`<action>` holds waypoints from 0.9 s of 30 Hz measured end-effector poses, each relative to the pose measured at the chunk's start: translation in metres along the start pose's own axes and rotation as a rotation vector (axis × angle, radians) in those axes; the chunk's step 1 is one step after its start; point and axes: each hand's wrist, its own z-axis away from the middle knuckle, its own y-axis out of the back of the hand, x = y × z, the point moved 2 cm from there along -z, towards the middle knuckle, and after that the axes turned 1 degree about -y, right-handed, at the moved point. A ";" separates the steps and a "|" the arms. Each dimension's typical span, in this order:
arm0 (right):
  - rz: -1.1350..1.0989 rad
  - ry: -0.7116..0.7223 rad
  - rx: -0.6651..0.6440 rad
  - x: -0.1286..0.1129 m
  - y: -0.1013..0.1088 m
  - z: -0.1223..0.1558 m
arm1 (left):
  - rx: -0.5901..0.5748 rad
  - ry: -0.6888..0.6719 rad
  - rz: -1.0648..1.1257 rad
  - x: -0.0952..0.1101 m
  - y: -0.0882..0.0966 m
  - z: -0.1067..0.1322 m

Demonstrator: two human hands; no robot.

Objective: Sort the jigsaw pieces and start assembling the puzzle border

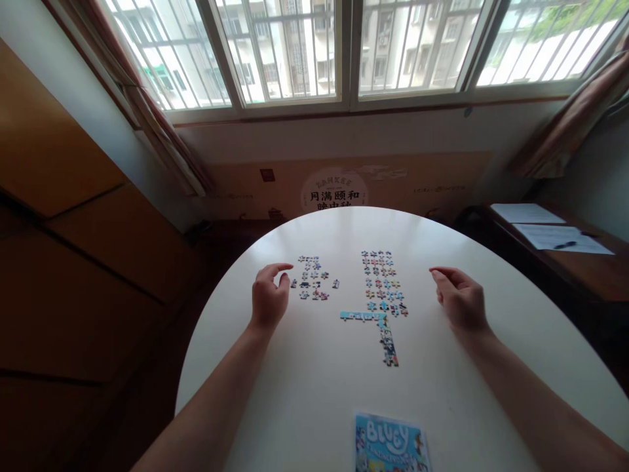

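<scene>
My left hand (270, 296) is beside the left group of loose jigsaw pieces (305, 284). Its thumb and index finger are apart, with the other fingers curled, and nothing shows between them. Right of the other group of loose pieces (382, 283), laid in rough rows, is my right hand (460, 301). Its thumb and index tips are pinched together and no piece shows there. Between the hands, joined jigsaw pieces (387, 337) form a corner, with a light blue strip along the top and a darker strip down the right.
A round white table (304, 393) holds the pieces. A blue Bluey picture sheet or box (390, 442) lies at its near edge. Papers (563, 238) and a pen (565, 245) rest on a brown side table at right. A barred window and curtains are behind.
</scene>
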 end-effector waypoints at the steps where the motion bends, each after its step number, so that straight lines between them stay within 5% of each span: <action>1: -0.029 -0.027 -0.003 0.000 0.000 0.000 | 0.006 0.012 0.019 0.000 0.001 -0.001; 7: -0.105 -0.135 -0.001 0.001 0.001 0.002 | 0.017 0.072 0.060 -0.002 0.005 -0.004; 15: -0.108 -0.165 -0.004 -0.001 0.002 0.005 | -0.135 -0.128 -0.082 0.012 -0.003 0.006; 27: -0.147 -0.190 0.016 -0.003 0.005 0.010 | 0.120 0.138 0.046 0.002 0.025 -0.008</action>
